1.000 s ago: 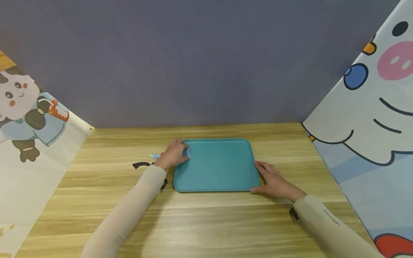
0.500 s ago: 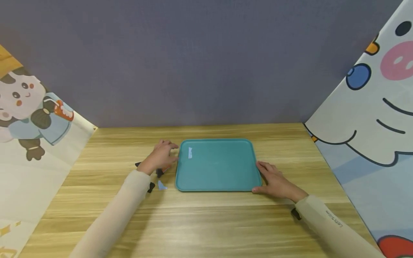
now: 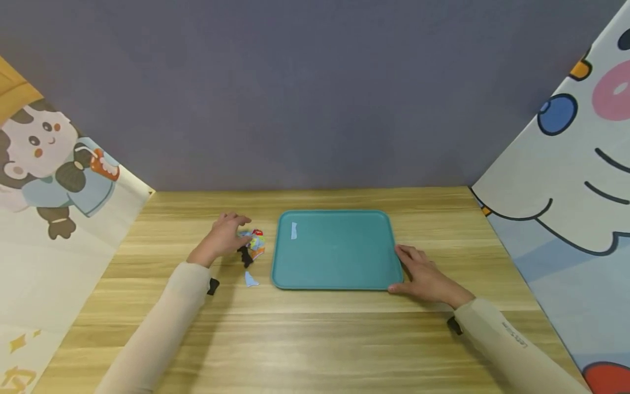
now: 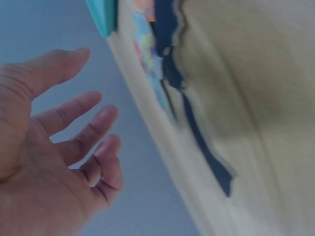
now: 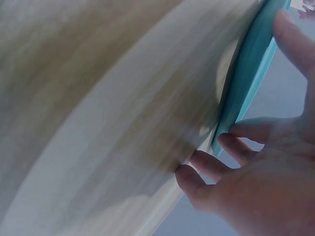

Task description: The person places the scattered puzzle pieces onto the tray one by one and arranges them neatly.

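A teal tray (image 3: 339,257) lies on the table with one pale blue piece (image 3: 293,230) near its upper left corner. My left hand (image 3: 222,236) hovers left of the tray beside a small pile of colourful pieces (image 3: 257,241), its fingers loosely bent and holding nothing. A black piece (image 3: 245,256) touches the pile, and another pale blue piece (image 3: 250,279) lies below it. In the left wrist view a long dark piece (image 4: 204,142) stretches along the table, away from the fingers. My right hand (image 3: 427,278) rests with spread fingers against the tray's right edge (image 5: 241,73).
The wooden table (image 3: 315,339) carries everything. Behind it rises a grey-purple wall (image 3: 315,98). Printed cartoon panels stand at the left (image 3: 29,262) and right (image 3: 551,230). A small black object (image 3: 213,286) shows beside my left sleeve.
My left hand let go of the pale blue piece on the tray and moved left, off the tray, uncovering the colourful pile. The right hand stays at the tray's edge; the head view shifted slightly.
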The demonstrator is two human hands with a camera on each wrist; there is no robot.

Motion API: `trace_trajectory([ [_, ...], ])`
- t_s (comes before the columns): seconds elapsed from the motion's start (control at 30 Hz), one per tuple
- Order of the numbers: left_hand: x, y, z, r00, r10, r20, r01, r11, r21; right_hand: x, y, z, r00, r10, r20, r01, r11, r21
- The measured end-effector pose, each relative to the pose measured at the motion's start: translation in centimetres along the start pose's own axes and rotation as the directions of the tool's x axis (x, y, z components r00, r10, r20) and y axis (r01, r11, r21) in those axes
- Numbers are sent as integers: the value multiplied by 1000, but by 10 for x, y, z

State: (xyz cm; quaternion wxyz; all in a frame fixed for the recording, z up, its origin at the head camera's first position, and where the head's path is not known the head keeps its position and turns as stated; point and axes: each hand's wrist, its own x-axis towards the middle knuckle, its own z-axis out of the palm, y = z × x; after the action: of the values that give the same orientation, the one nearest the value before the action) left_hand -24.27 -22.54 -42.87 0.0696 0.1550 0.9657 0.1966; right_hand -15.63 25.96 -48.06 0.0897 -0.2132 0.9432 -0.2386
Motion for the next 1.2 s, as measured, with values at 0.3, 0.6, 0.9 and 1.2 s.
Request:
trace_trajectory([
  [0.3,-2,-8,10,1000,-10,17,11,999,-30,-1,-1,-2,1000,10,7,-10,1000,6],
  [0.6,-2,-9,21,999,-42,-22,42,999,12,-1,-3,-3,1000,4,3,-4,1000,-1],
  [0.9,2,-8,27,998,-59,6,59,998,28,0,-7,-6,1000,0,4,0,1000,-12],
  [1.2,5,-5,29,999,-43,3,42,997,57,0,-5,-4,1000,6,8,-6,1000,-6],
])
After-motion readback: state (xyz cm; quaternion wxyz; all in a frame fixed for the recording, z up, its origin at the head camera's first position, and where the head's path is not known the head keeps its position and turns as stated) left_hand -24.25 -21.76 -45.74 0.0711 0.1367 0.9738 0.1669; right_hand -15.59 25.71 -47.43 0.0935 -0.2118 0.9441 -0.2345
